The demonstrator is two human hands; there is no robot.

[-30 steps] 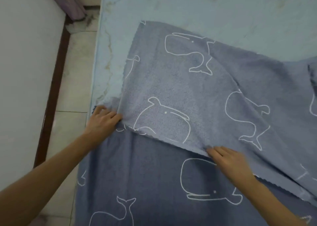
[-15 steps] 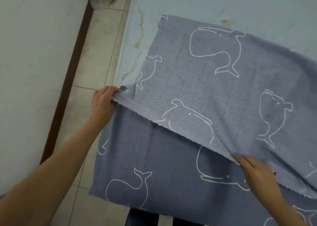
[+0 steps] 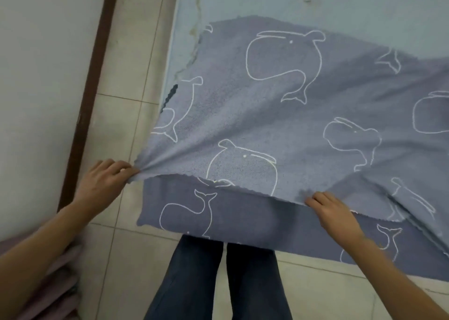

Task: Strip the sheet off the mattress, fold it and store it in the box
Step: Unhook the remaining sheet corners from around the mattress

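A blue-grey sheet (image 3: 279, 125) with white whale outlines lies doubled over on the pale blue mattress (image 3: 315, 1). Its upper layer is pulled toward me, and the lower layer hangs over the mattress's near edge. My left hand (image 3: 104, 183) pinches the corner of the upper layer, out past the mattress's left edge. My right hand (image 3: 332, 210) grips that layer's scalloped front edge further right. The fabric is stretched taut between both hands. No box is in view.
A tiled floor (image 3: 131, 76) runs along the mattress's left side, bounded by a white wall (image 3: 43, 76) with a dark brown skirting (image 3: 90, 101). My legs in dark jeans (image 3: 218, 283) stand at the mattress's near edge. Purple fabric (image 3: 56, 290) lies at the lower left.
Both hands have drawn the upper layer's edge toward me and to the left. The view has tilted down, so my legs and the hanging lower layer now show.
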